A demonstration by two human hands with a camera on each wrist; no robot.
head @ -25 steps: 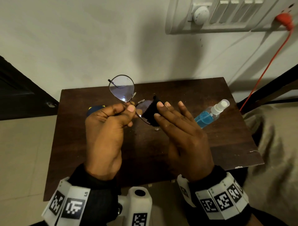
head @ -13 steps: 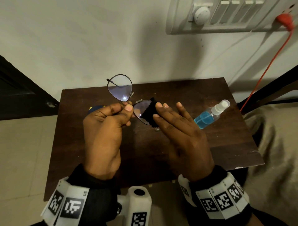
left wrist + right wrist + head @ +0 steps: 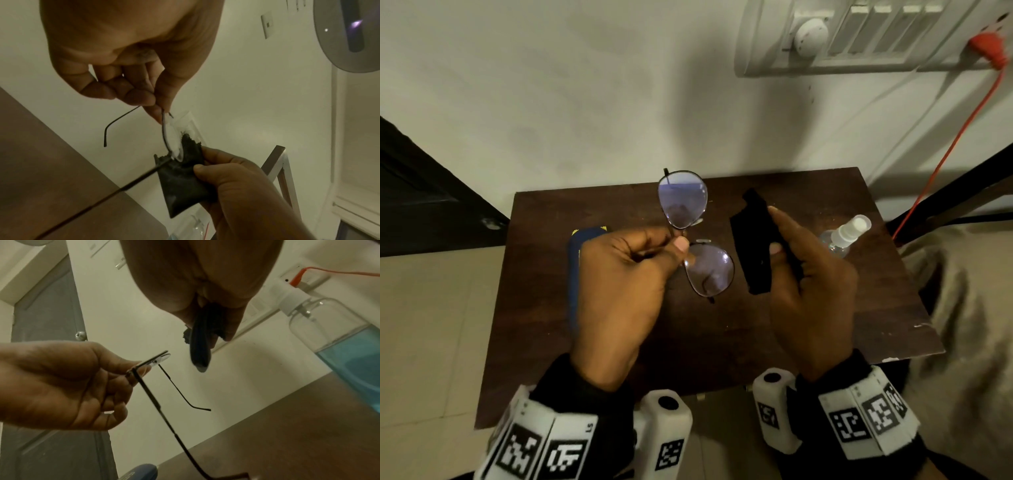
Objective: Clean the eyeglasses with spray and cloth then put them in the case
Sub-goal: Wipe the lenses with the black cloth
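Nearest, two black sleeves with white tag bands frame the view above the near edge of the dark table. The left hand is curled, its thumb and forefinger pinching the glasses at the bridge, so the frame hangs in the air over the table's middle. One lens sits near and right of the thumb, the other stands farther off, over the table's far edge. In the left wrist view the temple arms are unfolded and point down toward the table.

The right hand is to the right of the glasses, apart from them in the head view. Its thumb and fingers grip the black cloth, which is folded and stands upright between the hand and the near lens. From the left wrist view the cloth lies just behind the lens edge; whether it touches I cannot tell.

Left of the left hand, the blue case lies on the table, partly hidden by the hand. Farther right, behind the right hand, the spray bottle lies on its side with blue liquid inside. Beyond the table rises a pale wall with a switch panel and a red cord running down from it on the far right.
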